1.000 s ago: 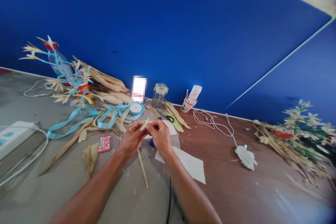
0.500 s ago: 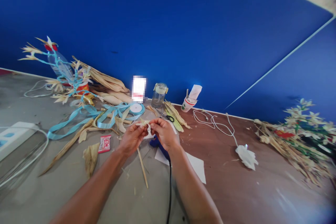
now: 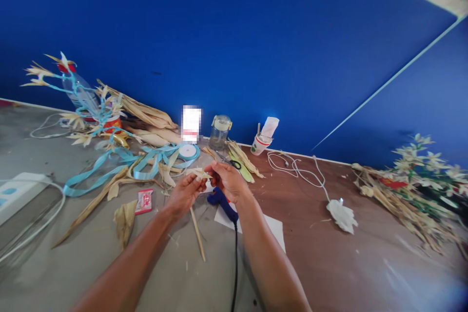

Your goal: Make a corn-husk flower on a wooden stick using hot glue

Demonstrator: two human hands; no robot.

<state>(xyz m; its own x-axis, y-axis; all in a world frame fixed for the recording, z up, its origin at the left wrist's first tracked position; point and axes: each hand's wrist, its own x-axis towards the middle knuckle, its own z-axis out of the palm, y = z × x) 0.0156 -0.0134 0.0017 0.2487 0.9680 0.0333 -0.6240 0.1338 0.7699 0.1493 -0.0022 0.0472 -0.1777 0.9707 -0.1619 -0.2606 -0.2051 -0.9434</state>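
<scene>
My left hand (image 3: 185, 195) pinches a small pale piece of corn husk (image 3: 200, 173) between thumb and fingertips. Close against its right end, my right hand (image 3: 229, 181) has its thumb and fingers curled together on the husk, though the exact grip is partly hidden. Under the right wrist lies a blue glue gun (image 3: 224, 205) with a black cord, partly over white paper (image 3: 273, 231). Black-handled scissors (image 3: 234, 163) rest just beyond the hands. A thin wooden stick (image 3: 198, 235) lies below the left hand.
Blue ribbon (image 3: 146, 171) and its roll (image 3: 188, 151), dried husks (image 3: 146, 114) and blue-stemmed husk flowers (image 3: 76, 92) spread at left. A lidded jar (image 3: 220, 131) and a paper cup (image 3: 261, 144) stand by the blue wall. White cable (image 3: 300, 171) and more flowers (image 3: 435, 165) lie right.
My right hand has shifted slightly up, its fingers spaced a little from the left ones, and the husk's pointed end shows more. The whole view has shifted slightly.
</scene>
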